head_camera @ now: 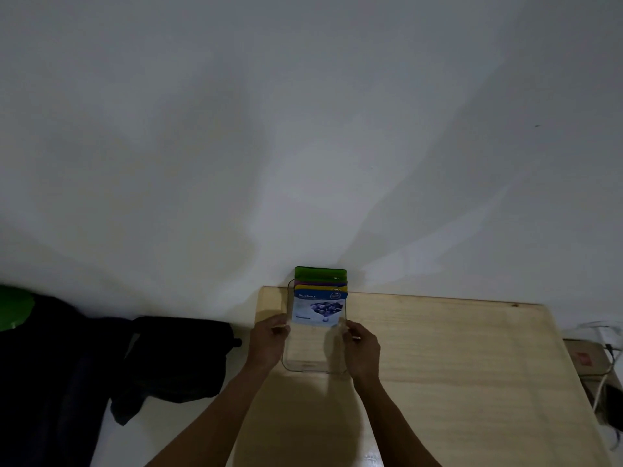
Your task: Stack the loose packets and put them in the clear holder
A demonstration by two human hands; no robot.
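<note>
A clear plastic holder (315,365) stands on the wooden table (438,348) near its far left corner. Several packets stand upright inside it at its back end: a blue blueberry packet (318,308) in front, with yellow, purple and green packet tops (320,274) showing behind it. My left hand (269,342) grips the holder's left wall. My right hand (360,348) grips its right wall. The fingertips of both hands sit close to the bottom corners of the blue packet.
A white wall rises just behind the table. Dark bags and clothing (168,358) lie on the floor to the left. A cardboard box (586,358) and white cables (603,382) lie off the table's right edge.
</note>
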